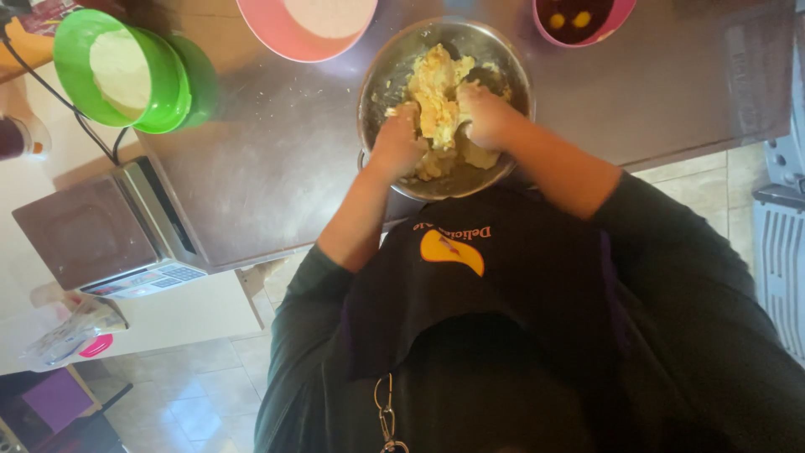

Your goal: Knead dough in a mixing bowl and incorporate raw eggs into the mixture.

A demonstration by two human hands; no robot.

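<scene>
Dough: a pale yellow, lumpy mass [436,96] is sitting in the middle of a steel bowl [381,80], which is standing on the dark worktop [277,159] right in front of the person.
Left hand: the left hand [396,144] is pressing into the dough at 7 o'clock of the bowl; its fingers are curling down into the mass, so I cannot tell how far apart they are.
Right hand: the right hand [486,113] is pushing in at 3 o'clock, fingers bunching together and sinking into the dough.
Handling: the dough is looking soft, sticky and fairly heavy, tearing into ragged clumps rather than holding 1 smooth shape; it is probably clinging to skin and metal.
Where to take hold: scooping from the outer edges at 3 and 9 o'clock and folding inward looks safest; the bowl may be sliding, so bracing its rim would help.
Around: 1 green bowl [117,75] with white powder is tilting at 10 o'clock, a pink bowl [277,29] at 12, a smaller pink bowl [616,17] with 2 yellow yolks at 1, a scale [109,231] at 8.
Hidden: fingertips are buried; the bowl's near rim is disappearing under the apron [486,268]; both pink bowls are being cut off by the top edge.
</scene>
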